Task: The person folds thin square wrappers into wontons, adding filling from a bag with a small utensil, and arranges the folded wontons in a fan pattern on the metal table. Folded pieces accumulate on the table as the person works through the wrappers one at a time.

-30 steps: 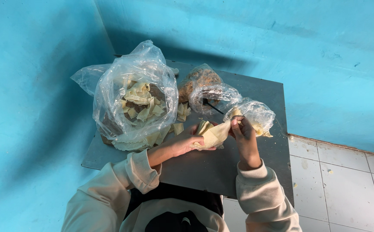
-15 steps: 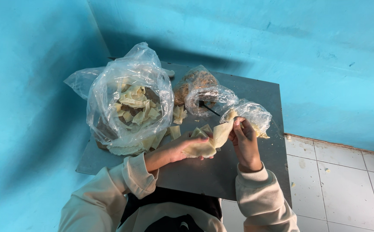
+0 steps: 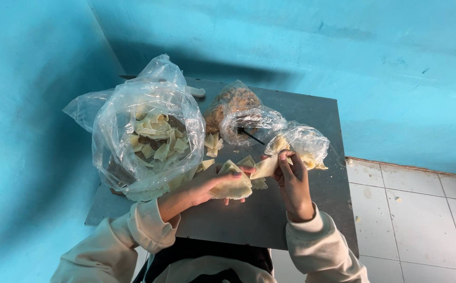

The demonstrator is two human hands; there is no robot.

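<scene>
from the head view, our left hand (image 3: 207, 187) lies palm-up just in front of the big clear bag (image 3: 146, 133), fingers cupped under a folded pastry sheet (image 3: 231, 183). our right hand (image 3: 290, 181), to the right of that bag, pinches a second pale sheet (image 3: 266, 166) beside a smaller bag (image 3: 301, 144). the hands sit close, nearly touching. all rests on a grey table (image 3: 270, 220) set in a turquoise corner; white floor tiles (image 3: 416, 220) lie right of it.
</scene>
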